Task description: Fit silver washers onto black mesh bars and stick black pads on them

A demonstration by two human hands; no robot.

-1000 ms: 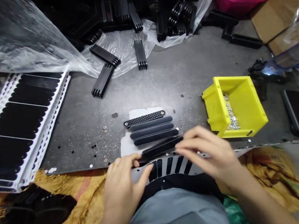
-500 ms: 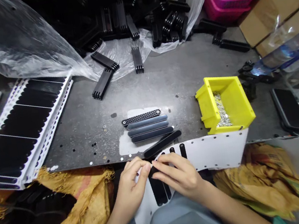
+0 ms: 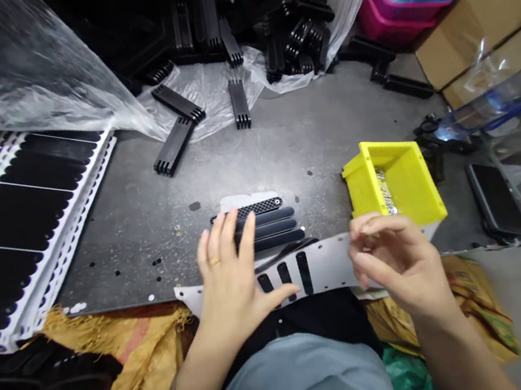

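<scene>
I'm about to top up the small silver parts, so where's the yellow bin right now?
In the head view, the yellow plastic bin sits on the right side of the grey metal work surface, just beyond the person's right hand and the end of the white perforated strip.

The bench (image 3: pixel 133 243) is a dark grey metal sheet, matt and scuffed. The clear plastic sheeting (image 3: pixel 24 68) looks thin, glossy and crinkled. The yellow bin (image 3: pixel 402 188) is smooth plastic, the ribbed black bars (image 3: pixel 239 104) matt plastic, and the white strip (image 3: pixel 324 261) smooth. The yellow sacking (image 3: pixel 120 371) is rough woven cloth; the box (image 3: pixel 473 33) is plain brown cardboard.
</scene>
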